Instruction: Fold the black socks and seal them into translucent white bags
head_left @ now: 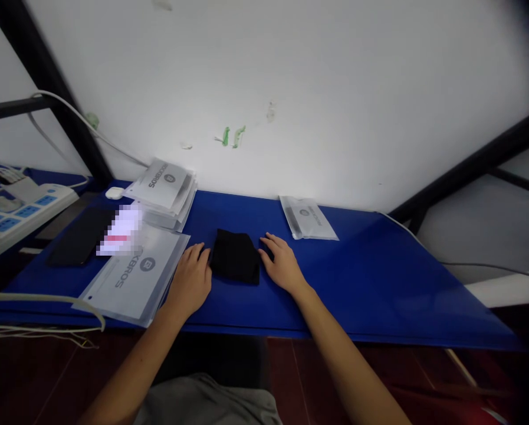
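Observation:
A folded black cloth (pixel 235 257) lies on the blue table (pixel 379 283) between my two hands. My left hand (pixel 191 280) rests on the table at the cloth's left edge, fingers extended, its side close to a printed plastic bag. On the other side, my right hand (pixel 282 262) lies with its fingers apart beside the cloth's right edge. Neither hand holds anything. A frosted bag with a printed logo (pixel 135 271) lies flat at the left, and a stack of similar bags (pixel 160 186) sits behind it. One more bag (pixel 309 218) lies near the wall, right of centre.
At the far left is a white power strip (pixel 25 212) with cables. A black tablet-like object (pixel 76 242), a pixelated bright patch and a small white case (pixel 114 193) are beside the bags. Black metal bars (pixel 476 159) slant at both sides.

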`<action>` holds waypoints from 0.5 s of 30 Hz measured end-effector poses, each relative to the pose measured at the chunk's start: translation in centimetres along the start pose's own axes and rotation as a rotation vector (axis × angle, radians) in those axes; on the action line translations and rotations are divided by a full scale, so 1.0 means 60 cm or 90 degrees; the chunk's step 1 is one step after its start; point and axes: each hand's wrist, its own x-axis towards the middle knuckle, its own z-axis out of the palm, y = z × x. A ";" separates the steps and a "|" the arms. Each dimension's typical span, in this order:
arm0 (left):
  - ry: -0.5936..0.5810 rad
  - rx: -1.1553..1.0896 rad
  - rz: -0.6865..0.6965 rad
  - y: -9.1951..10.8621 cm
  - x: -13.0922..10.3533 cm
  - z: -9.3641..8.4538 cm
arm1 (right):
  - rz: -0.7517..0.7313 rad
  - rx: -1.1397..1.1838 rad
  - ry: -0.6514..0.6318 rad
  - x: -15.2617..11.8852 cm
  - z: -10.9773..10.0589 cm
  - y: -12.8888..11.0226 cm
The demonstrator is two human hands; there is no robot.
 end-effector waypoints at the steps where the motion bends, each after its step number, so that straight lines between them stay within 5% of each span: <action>1: 0.000 -0.006 -0.001 0.000 0.000 0.000 | 0.000 0.002 0.000 0.000 0.000 0.000; 15: 0.004 -0.039 -0.010 0.002 0.000 -0.004 | -0.003 0.067 0.006 0.000 -0.017 -0.018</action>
